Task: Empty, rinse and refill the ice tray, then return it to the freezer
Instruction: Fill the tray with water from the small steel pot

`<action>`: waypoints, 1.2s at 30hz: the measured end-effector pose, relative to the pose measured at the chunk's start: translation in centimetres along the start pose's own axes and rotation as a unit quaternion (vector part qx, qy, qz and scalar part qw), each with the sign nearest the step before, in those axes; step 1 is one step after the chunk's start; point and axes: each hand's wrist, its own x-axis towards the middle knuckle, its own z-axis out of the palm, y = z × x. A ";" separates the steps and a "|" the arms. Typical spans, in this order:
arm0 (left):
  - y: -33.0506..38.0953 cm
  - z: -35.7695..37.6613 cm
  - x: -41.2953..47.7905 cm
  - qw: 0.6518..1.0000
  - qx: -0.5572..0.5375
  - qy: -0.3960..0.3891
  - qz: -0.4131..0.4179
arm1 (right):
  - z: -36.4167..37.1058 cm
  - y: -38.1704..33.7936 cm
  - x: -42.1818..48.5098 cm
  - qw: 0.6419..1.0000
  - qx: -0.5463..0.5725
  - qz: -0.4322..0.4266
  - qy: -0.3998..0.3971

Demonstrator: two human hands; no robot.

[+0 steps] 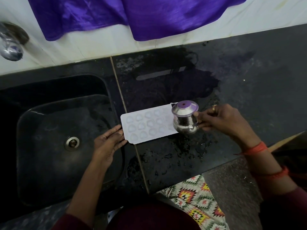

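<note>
White ice tray (146, 125) flat on wet black counter (232, 80), just right of sink (49, 130); cells pale, whether water-filled cannot tell. Left hand (106, 143) at tray's left end; fingers straight, touching edge to steady. Right hand (222, 120) curled round small steel pot (185, 118), held tilted over tray's right end. Judgement: emptying and rinsing likely done; refill in hand; left to do: fill all cells, carry tray level to freezer, not in view.
</note>
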 end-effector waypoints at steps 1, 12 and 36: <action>0.0 0.0 0.0 1.000 -0.002 0.001 -0.001 | 0.0 0.0 0.1 1.000 0.000 0.002 -0.001; 0.1 0.0 -0.1 1.000 -0.007 0.001 -0.001 | 0.0 -0.3 0.1 1.000 -0.019 0.003 -0.011; -0.1 -0.1 -0.1 1.000 -0.017 0.003 -0.001 | 1.5 -0.5 0.5 0.996 -0.049 -0.066 0.040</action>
